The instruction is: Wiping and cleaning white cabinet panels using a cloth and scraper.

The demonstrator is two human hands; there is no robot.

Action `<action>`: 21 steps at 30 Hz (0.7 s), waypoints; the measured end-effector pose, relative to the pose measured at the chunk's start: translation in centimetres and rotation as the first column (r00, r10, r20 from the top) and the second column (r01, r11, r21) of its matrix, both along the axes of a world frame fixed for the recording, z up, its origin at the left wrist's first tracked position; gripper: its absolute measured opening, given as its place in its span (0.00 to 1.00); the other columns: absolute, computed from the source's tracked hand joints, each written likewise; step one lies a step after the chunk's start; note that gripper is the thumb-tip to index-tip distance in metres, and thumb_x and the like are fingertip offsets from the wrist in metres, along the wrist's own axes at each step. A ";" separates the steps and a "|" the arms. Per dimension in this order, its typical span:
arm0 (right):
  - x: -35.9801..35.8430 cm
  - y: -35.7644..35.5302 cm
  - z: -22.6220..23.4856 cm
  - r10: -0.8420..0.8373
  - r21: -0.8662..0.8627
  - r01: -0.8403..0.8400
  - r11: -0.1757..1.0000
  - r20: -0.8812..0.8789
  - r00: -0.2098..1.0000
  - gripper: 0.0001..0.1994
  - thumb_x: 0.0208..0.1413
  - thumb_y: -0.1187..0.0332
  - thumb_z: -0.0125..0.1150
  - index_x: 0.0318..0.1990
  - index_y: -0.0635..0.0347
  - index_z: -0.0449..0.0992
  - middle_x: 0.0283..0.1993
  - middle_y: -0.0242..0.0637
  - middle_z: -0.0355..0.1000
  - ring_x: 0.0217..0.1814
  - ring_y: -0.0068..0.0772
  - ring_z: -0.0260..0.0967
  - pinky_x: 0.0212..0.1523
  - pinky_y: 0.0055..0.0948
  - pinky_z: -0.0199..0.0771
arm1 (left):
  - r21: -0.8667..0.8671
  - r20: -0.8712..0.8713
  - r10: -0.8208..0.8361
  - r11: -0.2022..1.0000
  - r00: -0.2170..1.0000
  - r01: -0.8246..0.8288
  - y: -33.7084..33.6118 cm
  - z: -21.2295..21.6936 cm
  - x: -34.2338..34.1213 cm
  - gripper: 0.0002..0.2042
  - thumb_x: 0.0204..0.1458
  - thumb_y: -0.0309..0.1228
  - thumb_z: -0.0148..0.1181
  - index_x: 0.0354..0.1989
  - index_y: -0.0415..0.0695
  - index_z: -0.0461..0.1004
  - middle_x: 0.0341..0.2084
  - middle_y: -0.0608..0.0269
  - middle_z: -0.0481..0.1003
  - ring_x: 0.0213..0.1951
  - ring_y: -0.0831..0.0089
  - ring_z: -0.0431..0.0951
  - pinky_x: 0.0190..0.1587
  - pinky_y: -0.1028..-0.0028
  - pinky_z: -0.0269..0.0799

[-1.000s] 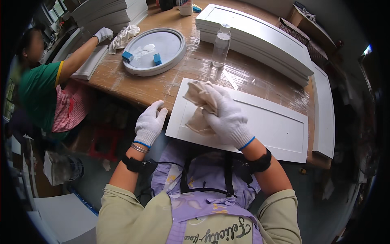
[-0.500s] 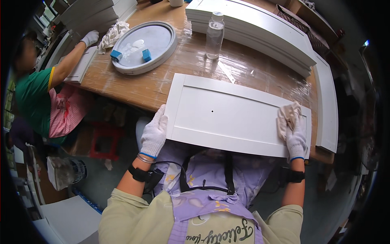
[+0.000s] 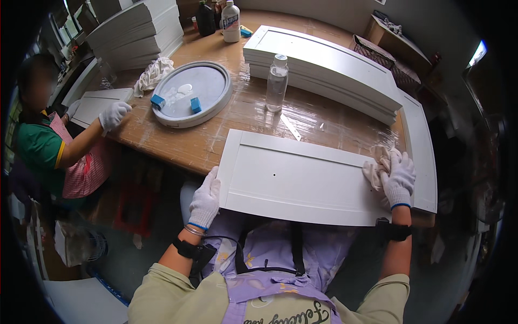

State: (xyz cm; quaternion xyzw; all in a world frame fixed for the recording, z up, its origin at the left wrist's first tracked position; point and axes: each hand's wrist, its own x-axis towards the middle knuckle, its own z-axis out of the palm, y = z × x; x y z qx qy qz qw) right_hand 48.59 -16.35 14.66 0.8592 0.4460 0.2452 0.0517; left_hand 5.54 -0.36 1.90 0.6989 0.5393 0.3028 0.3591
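A white rectangular panel [image 3: 297,181] with a raised border and a small dark hole lies across the table's near edge in front of me. My left hand [image 3: 205,201], in a white knit glove, is closed on its left end. On the panel's right end, my gloved right hand [image 3: 400,181] presses a bunched beige cloth [image 3: 374,171], fingers closed over it near the far corner. Beyond the panel stands a clear capped bottle [image 3: 277,86] of colourless liquid. A flat white strip [image 3: 291,127] lies between bottle and panel.
A round grey tray [image 3: 223,101] holds two blue blocks and white paste, beside a crumpled white cloth [image 3: 152,75]. Stacked white panels [image 3: 324,56] stand at the back, more at far left. Another panel [image 3: 421,156] lies right. A co-worker's gloved hand [image 3: 114,116] is at left.
My right hand and the cloth have moved toward the panel's far right corner. My left hand keeps its place. The co-worker's hand has come off the board, and the view has tilted up.
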 end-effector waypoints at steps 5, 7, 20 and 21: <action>-10.4 12.6 -1.0 0.222 -0.027 -0.296 0.955 -0.599 0.769 0.22 0.54 0.57 0.56 0.56 0.53 0.69 0.50 0.43 0.71 0.53 0.46 0.69 0.51 0.39 0.71 | 0.016 0.058 0.051 0.999 0.997 -0.052 -0.7 -1.6 -0.6 0.20 0.61 0.40 0.47 0.61 0.49 0.65 0.50 0.49 0.73 0.52 0.52 0.73 0.51 0.64 0.70; -13.0 16.7 -2.5 0.207 -0.055 -0.322 0.945 -0.662 0.720 0.20 0.54 0.60 0.55 0.52 0.59 0.72 0.52 0.48 0.70 0.52 0.49 0.70 0.51 0.39 0.72 | -0.067 0.045 0.054 0.996 0.998 -0.051 -0.7 -1.4 -0.2 0.20 0.61 0.41 0.46 0.61 0.50 0.65 0.50 0.48 0.73 0.52 0.52 0.73 0.50 0.63 0.70; -13.8 26.9 -6.1 0.017 -0.410 -0.259 0.875 -0.509 0.861 0.15 0.48 0.69 0.55 0.43 0.65 0.77 0.45 0.53 0.74 0.48 0.52 0.73 0.46 0.40 0.75 | -0.146 0.430 -0.021 0.985 0.903 0.092 0.7 -1.3 0.5 0.21 0.62 0.30 0.45 0.63 0.35 0.59 0.59 0.50 0.66 0.61 0.66 0.65 0.61 0.72 0.59; -14.0 27.2 -6.5 -0.025 -0.412 -0.211 0.886 -0.498 0.867 0.15 0.49 0.70 0.54 0.44 0.63 0.77 0.46 0.52 0.74 0.49 0.53 0.73 0.46 0.41 0.75 | -0.159 0.443 -0.021 0.982 0.896 0.102 0.7 -1.1 0.6 0.22 0.61 0.29 0.46 0.63 0.35 0.59 0.59 0.51 0.66 0.60 0.66 0.65 0.61 0.73 0.58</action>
